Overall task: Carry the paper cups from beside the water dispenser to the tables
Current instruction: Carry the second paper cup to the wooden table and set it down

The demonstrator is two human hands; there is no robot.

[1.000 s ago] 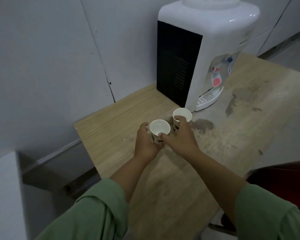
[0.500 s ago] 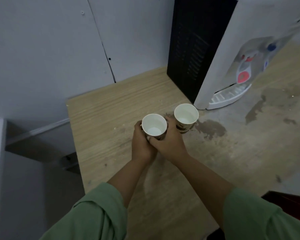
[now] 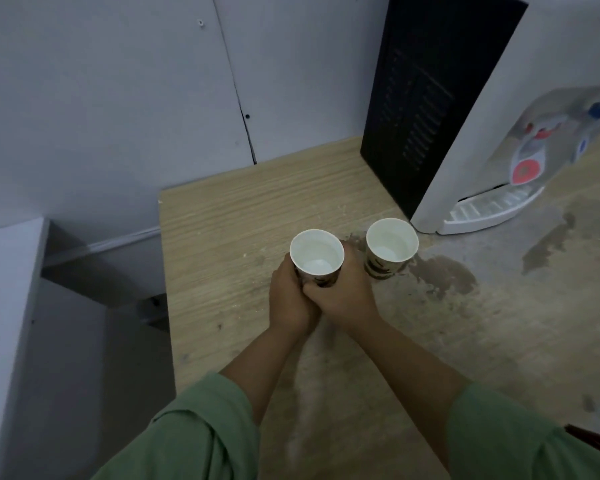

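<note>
Gripping one paper cup from both sides, the left hand (image 3: 289, 299) and the right hand (image 3: 343, 294) meet in front of the water dispenser (image 3: 482, 109), their fingers curled around the lower wall of the near cup (image 3: 316, 255) and pressed together at its base. This cup stands upright with its white mouth open to the camera; a dark print shows on its side between the fingers. The second cup (image 3: 391, 247) stands upright just beside the right hand, closer to the dispenser and near its front corner; whether the hand touches it cannot be told. Both cups are over the wooden tabletop (image 3: 222, 223) on which the dispenser stands. A dark wet stain (image 3: 444, 275) spreads on the tabletop beside the second cup, in front of the dispenser's white drip tray (image 3: 492, 213). The dispenser's black vented side panel (image 3: 430, 95) faces the cups. Green sleeves (image 3: 194, 434) cover both forearms partway. Grey wall panels (image 3: 118, 81) rise behind the dispenser and tabletop.
</note>
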